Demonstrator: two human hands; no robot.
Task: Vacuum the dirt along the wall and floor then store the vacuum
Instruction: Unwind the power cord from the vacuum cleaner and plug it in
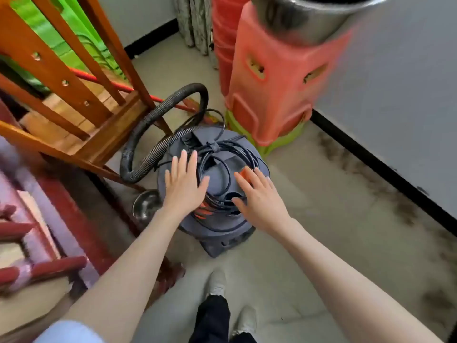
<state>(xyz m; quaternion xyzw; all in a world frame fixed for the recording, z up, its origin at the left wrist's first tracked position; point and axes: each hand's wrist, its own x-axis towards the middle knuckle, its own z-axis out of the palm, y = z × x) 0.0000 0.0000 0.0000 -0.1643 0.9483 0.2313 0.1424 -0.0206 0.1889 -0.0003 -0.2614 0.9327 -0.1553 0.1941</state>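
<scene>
A grey canister vacuum (217,224) stands on the floor in front of me. A black power cord (222,154) lies coiled on its lid, and its ribbed black hose (138,142) loops off to the left. My left hand (184,183) is spread flat with straight fingers over the lid's left side. My right hand (259,196) is spread over the right side, its fingertips by an orange switch (243,173). Neither hand grips anything. Dark dirt (385,179) streaks the floor along the grey wall (395,95) and its black skirting on the right.
Stacked red plastic stools (272,82) on a green one stand just behind the vacuum, a steel pot (309,16) on top. An upturned wooden chair (74,95) crowds the left. A steel bowl (146,203) lies by the vacuum. My feet (217,283) are below.
</scene>
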